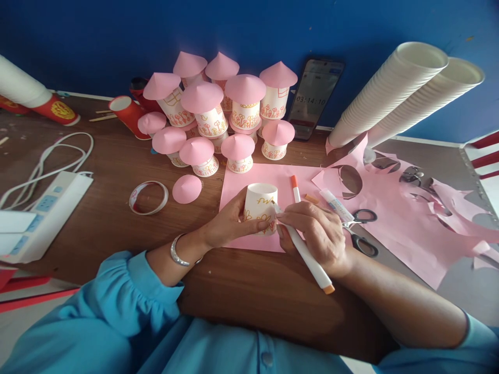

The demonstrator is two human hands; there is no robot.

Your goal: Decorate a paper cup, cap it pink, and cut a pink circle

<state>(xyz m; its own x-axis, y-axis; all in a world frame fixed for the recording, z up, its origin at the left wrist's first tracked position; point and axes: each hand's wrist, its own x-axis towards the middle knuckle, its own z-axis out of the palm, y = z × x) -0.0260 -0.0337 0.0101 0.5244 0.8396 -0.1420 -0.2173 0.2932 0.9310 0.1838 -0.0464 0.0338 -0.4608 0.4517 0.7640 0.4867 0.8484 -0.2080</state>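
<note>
We hold a small white paper cup (260,205) upside down in our left hand (230,221), just above the near edge of a pink sheet (253,174) lying on the brown table (117,171). The left fingers (259,225) curl round the cup, with the thumb laid across its lower front, over orange flower drawings. Our right hand (315,234) has its fingers pinched tight on a white marker (307,259), whose tip touches the cup's right side and whose orange end points back toward us.

Behind the sheet stands a cluster of finished cups (218,111) with pink cone roofs, some stacked on others. A loose pink cone (187,188) and a tape roll (148,197) lie left of the sheet. An orange-capped pen (295,188) rests on the sheet near the cup, and scissors (362,228) lie just right of our right hand on cut pink scraps (409,213). Two long stacks of white cups (393,88) lean at the far right, beside a phone (316,97) propped against the blue wall. A power strip (42,213) sits at the left.
</note>
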